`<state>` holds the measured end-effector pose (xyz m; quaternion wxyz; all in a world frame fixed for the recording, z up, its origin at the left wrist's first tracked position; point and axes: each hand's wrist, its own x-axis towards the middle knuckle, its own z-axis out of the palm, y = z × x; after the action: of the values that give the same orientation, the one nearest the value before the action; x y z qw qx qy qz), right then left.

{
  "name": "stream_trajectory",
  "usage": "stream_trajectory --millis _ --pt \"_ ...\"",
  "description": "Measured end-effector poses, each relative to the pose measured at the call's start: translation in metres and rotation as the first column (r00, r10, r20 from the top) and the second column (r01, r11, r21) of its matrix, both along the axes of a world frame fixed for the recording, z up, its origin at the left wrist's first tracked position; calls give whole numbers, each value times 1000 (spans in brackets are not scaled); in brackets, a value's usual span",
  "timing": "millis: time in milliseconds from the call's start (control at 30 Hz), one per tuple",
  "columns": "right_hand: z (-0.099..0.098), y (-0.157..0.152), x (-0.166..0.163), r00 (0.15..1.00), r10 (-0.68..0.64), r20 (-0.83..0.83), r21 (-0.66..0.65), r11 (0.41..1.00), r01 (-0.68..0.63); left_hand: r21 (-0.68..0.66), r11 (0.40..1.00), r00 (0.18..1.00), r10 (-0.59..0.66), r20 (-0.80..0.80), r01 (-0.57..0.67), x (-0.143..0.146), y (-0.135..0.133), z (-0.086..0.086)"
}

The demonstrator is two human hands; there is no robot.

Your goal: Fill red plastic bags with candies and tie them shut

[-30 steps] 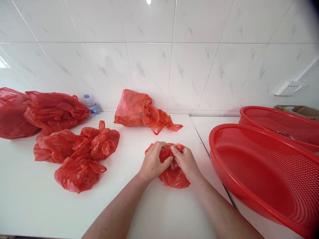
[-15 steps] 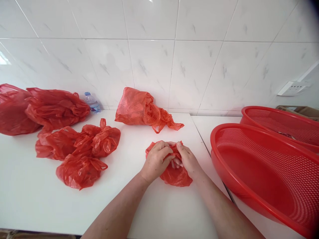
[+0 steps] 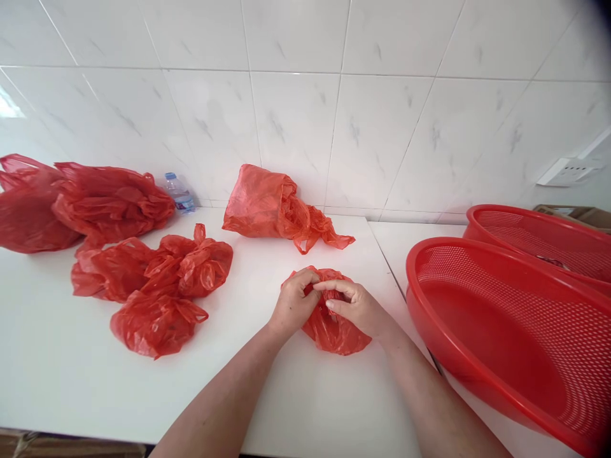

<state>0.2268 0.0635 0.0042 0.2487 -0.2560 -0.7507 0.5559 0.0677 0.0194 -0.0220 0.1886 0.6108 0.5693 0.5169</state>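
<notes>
A red plastic bag (image 3: 341, 335) lies bunched on the white table in front of me, with both my hands over its top. My left hand (image 3: 296, 300) is closed in a pinch on the gathered plastic at the bag's upper left. Close against its fingertips, my right hand (image 3: 356, 306) has its thumb and index finger apart, with red plastic showing between them. The remaining right fingers are mostly hidden. What the bag contains cannot be made out.
Knotted red bags (image 3: 155, 324) lie on the left, with fuller red bags (image 3: 109, 203) behind. A water bottle (image 3: 179, 193) and another red bag (image 3: 260, 200) stand near the tiled wall. Large red baskets (image 3: 482, 331) occupy the right, past a table seam.
My right hand has come out from around the bag's opening, its thumb and index finger now pointing at my left fingertips. My left hand keeps its pinch. The camera view has shifted slightly.
</notes>
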Motion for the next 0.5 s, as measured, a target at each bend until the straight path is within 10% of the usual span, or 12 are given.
stream_trajectory --millis 300,500 --pt "-4 -3 -8 879 -473 65 285 853 438 47 998 996 48 -69 -45 3 -3 3" --pt "-9 1 -7 812 -575 102 427 763 486 124 992 993 1 -121 14 4 -3 3"
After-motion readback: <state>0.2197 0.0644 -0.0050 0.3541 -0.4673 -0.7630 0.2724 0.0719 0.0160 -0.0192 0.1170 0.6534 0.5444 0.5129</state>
